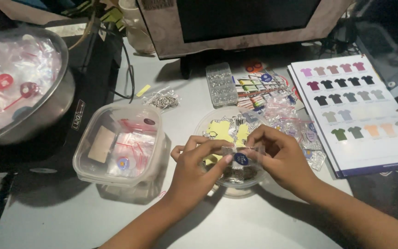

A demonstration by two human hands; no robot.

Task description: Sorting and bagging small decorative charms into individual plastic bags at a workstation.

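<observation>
Both hands pinch one small clear bag (242,156) with a blue round badge (241,159) inside, left hand (194,167) and right hand (279,154) at its edges, over the round clear tub (208,124) on the counter (70,216); light fingertip grips near the bag's mouth should serve best.

Craft workdesk, monitor (249,18), shirt colour chart (353,106), bagged trinkets (19,78)

The grey table (61,216) carries a square plastic tub (120,143), a colour chart (355,110) and a bead box (221,84).

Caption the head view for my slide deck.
Both hands, left hand and right hand, pinch a small clear bag over a round tub.
</observation>
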